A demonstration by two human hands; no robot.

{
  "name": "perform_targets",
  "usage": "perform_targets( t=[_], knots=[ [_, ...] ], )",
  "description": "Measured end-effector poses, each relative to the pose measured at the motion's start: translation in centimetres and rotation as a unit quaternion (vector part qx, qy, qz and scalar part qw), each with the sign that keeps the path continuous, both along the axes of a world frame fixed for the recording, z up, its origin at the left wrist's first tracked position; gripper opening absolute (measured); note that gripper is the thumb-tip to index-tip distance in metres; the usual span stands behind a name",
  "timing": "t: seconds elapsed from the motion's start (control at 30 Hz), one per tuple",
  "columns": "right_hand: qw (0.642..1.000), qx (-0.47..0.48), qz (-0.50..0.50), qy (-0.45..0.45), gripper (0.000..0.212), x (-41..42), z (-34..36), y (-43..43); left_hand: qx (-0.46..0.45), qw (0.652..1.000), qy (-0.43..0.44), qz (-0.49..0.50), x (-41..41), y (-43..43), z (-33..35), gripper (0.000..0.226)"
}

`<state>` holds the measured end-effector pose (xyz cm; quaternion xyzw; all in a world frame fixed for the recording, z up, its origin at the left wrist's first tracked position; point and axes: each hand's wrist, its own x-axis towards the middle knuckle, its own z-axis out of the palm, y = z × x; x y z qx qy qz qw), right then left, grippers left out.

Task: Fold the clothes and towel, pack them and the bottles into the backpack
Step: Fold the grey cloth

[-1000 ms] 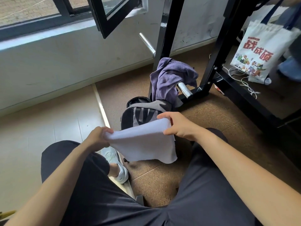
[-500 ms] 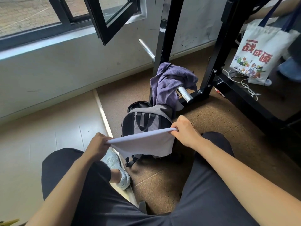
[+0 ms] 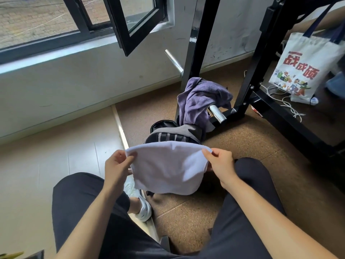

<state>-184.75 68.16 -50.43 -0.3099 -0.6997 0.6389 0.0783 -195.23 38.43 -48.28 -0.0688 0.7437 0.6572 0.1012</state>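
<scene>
left hand (image 3: 117,165): i see it pinching the near-left top corner of the white towel (image 3: 168,169), thumb on the cloth.
right hand (image 3: 219,163): i see it pinching the opposite top corner the same way.
white towel: stretched between both hands above my knees, lower half hanging slack.
backpack (image 3: 173,133): on the brown floor just behind the towel, partly hidden by it.
purple cloth (image 3: 197,101): draped over a chrome bar (image 3: 217,114) of the black frame (image 3: 194,53), hanging down to the backpack's top.
tote bag (image 3: 302,66): hanging far right.

A single head-worn camera (wide-angle) looks forward and down, close above the person's lap (image 3: 130,240), toward the floor (image 3: 242,150).
</scene>
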Motion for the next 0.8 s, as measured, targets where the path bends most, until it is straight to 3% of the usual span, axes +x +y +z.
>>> perform_targets(
  t=[0.13, 0.23, 0.4, 0.6, 0.67, 0.73, 0.8],
  knots=[
    [0.998, 0.042, 0.044, 0.032, 0.060, 0.8, 0.8, -2.8, -0.008, 0.999, -0.003, -0.037, 3.5, 2.7, 0.4, 0.027],
    [0.994, 0.079, 0.055, 0.061, 0.053, 1.3, 1.7, -4.7, 0.010, 0.995, -0.007, -0.096, 5.9, 4.6, 0.1, 0.034],
    [0.981, 0.121, 0.116, 0.100, 0.031, 2.1, 2.4, -6.9, 0.019, 0.981, 0.029, -0.190, 8.0, 6.7, 0.2, 0.014],
    [0.952, 0.167, 0.228, 0.121, 0.033, 2.7, 1.7, -6.8, 0.035, 0.976, 0.020, -0.216, 8.0, 6.8, 0.7, 0.010],
    [0.942, 0.180, 0.264, 0.108, 0.047, 3.0, 1.3, -6.7, 0.030, 0.973, 0.023, -0.226, 7.9, 6.7, 0.8, 0.016],
    [0.935, 0.206, 0.272, 0.100, 0.055, 3.1, 1.0, -6.8, 0.004, 0.969, 0.045, -0.243, 7.9, 6.7, 0.6, 0.019],
    [0.934, 0.226, 0.252, 0.114, 0.048, 3.0, 0.7, -7.0, -0.040, 0.958, 0.096, -0.269, 7.9, 6.6, 0.2, 0.014]
  ],
)
